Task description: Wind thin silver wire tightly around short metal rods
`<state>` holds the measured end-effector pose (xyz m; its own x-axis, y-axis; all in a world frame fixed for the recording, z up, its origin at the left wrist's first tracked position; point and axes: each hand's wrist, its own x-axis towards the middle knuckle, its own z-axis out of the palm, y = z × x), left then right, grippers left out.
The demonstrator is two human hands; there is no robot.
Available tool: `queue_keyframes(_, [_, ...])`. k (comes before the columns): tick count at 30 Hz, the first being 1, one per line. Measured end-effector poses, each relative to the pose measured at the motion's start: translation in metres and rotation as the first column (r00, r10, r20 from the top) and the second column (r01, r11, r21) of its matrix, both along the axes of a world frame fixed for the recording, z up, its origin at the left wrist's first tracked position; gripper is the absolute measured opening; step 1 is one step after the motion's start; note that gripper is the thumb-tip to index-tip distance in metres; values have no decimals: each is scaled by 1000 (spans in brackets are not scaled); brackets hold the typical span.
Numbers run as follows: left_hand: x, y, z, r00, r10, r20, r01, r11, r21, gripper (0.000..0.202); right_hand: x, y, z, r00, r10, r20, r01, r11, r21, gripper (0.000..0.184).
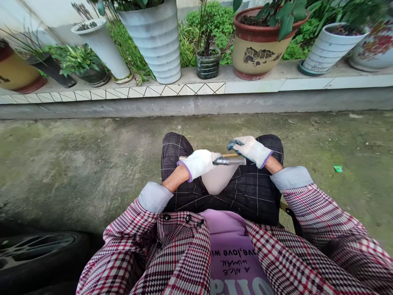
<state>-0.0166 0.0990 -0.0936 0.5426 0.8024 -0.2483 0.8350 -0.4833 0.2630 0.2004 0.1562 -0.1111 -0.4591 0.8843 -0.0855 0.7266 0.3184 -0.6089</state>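
Note:
I sit with my knees together in dark checked trousers. My left hand [200, 162], in a white glove with a purple cuff, is closed round a thin tan stick [229, 155] and a grey metal blade [232, 161] that lie across my lap. My right hand [251, 149], in a white glove with grey-green fingertips, grips the same stick at its right end. A pale, whitish rounded piece [217, 180] hangs below the blade between my thighs; I cannot make out what it is.
Mossy concrete ground [92, 164] stretches ahead to a tiled ledge [172, 89] carrying several plant pots, including a tall white ribbed pot [158, 39] and a brown pot [260, 45]. A car tyre [37, 254] sits at lower left. A green scrap [338, 168] lies at right.

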Motion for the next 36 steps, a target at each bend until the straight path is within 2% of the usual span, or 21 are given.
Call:
queue_keyframes(3, [-13,11,8,966,157,208,-163,987,12,28,-8,-3,-9,998,-14,-65,3,986,-169,24])
queue_keyframes(7, [-32,26,7,854,349,385,-370,929,-22,30,-24,-25,-2,991,84,-100,-111,944,-310,25])
queue_keyframes(9, [-39,33,3,837,410,362,-441,898,3,30,-30,-37,7,979,175,-100,-199,923,-329,25])
queue_keyframes(11, [-43,36,-2,865,447,228,-479,871,107,29,-33,-46,19,958,274,-89,-288,918,-273,24])
queue_keyframes(14, [-37,29,-10,917,397,-39,-374,890,262,29,-29,-50,37,952,304,-26,-305,948,-92,22])
queue_keyframes(17, [-18,12,-16,953,223,-205,-176,959,223,30,-19,-40,44,983,182,36,-184,981,66,22])
queue_keyframes(19, [-4,-1,-19,964,97,-249,-56,984,168,29,-10,-27,36,991,117,66,-123,986,113,23])
queue_keyframes(22, [9,-9,-16,969,-39,-244,70,990,120,31,-3,-8,9,990,77,120,-87,993,80,25])
queue_keyframes(25, [6,-3,-8,981,-19,-194,32,997,64,32,-4,1,-18,986,123,115,-124,992,-1,23])
queue_keyframes(28, [-6,9,1,988,108,-114,-101,993,66,30,-14,-4,-26,984,170,50,-164,980,-111,20])
queue_keyframes(32, [-23,22,2,963,268,-17,-263,954,144,29,-28,-24,-5,971,233,58,-224,965,-134,27])
queue_keyframes(36, [-30,25,-7,929,355,-102,-327,920,214,30,-33,-41,19,951,306,48,-300,948,-108,29])
